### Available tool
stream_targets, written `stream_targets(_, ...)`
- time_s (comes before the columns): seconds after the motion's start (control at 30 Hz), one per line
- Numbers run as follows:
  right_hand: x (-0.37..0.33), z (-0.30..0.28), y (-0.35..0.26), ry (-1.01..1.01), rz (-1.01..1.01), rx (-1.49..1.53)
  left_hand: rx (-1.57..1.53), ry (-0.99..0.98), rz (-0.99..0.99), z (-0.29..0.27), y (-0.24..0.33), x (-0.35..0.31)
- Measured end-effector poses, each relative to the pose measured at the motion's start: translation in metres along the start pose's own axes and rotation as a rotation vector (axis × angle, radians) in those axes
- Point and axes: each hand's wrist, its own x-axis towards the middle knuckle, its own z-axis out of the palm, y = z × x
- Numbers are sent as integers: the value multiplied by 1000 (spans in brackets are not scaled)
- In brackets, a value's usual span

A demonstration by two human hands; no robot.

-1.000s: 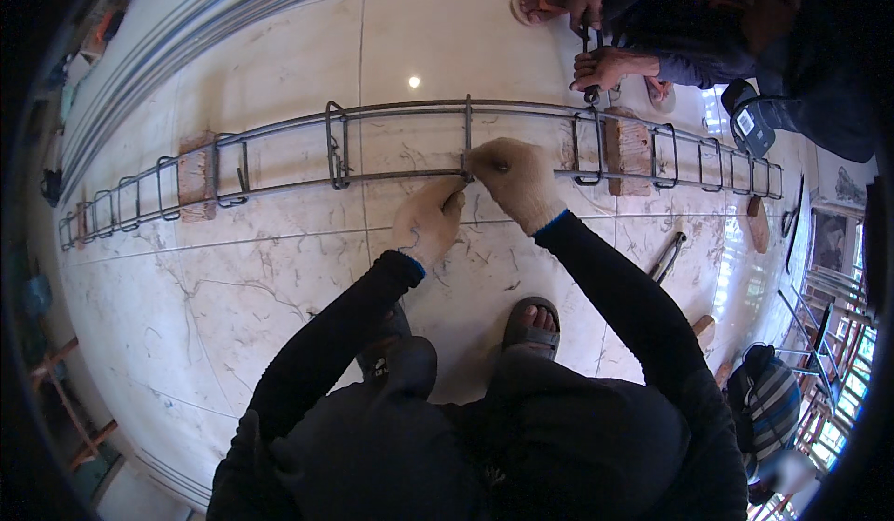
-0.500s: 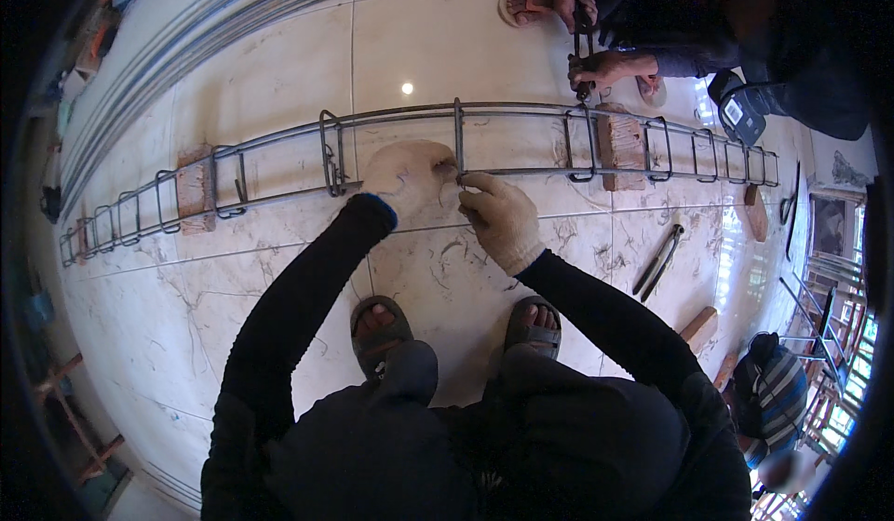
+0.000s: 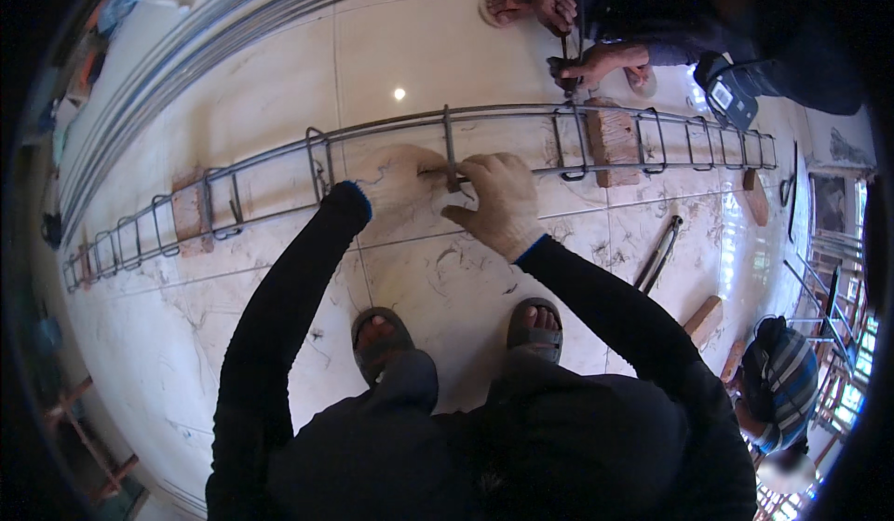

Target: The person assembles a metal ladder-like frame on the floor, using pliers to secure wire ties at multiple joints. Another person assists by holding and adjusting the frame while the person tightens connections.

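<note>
Rebar stirrup (image 3: 450, 144) between curled left hand (image 3: 399, 181) and thumb-spread right hand (image 3: 503, 200)

rebar cage (image 3: 449, 139) lying across bricks (image 3: 613, 148) on the floor (image 3: 466, 288), loose rods (image 3: 216, 41) behind it, pliers (image 3: 659, 256) before it, right

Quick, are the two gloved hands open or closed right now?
Left hand: at the metal frame, but can't tell if it's gripping.
Right hand: open, at the same frame.

Pale tiled floor (image 3: 223, 335), apparently windows (image 3: 864, 361) right
</note>
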Motion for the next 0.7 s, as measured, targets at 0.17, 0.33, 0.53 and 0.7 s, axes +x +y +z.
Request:
stream_targets(0.17,4,24,2,-114,176,-78,-129,17,43,14,-24,6)
stream_targets(0.33,2,35,-2,-21,194,-31,-273,122,-24,27,-20,-1)
stream_targets(0.53,-14,23,3,227,86,46,-426,90,-49,33,-27,3)
stream_targets(0.7,-10,12,-5,132,145,100,-526,30,2,27,-38,8)
